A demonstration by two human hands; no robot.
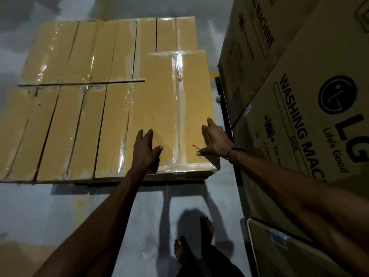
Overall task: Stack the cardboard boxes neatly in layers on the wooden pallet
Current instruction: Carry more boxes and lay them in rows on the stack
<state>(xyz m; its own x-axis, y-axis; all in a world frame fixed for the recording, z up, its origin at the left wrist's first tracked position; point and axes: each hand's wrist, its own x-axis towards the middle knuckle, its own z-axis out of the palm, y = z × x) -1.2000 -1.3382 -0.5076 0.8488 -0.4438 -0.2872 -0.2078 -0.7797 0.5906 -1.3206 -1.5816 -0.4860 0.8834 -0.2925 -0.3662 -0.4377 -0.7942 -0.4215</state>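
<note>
both hands (146, 149) (214, 139) flat on top box (173, 108), seemingly pressing.

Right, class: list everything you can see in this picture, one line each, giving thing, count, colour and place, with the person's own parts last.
Top box: one, tan, taped, lying on the lower layer at its near right corner.
Lower layer of boxes: two rows of tan taped cartons, exact count unclear, filling the middle and left.
Washing machine cartons: at least two, brown with black print, stacked on the right.
Floor: one, grey, around the stack.
Left hand: one, fingers straight, resting on the top box's near end.
Right hand: one, fingers spread, on the top box's right edge.
Bare feet: two, bottom centre.
</note>
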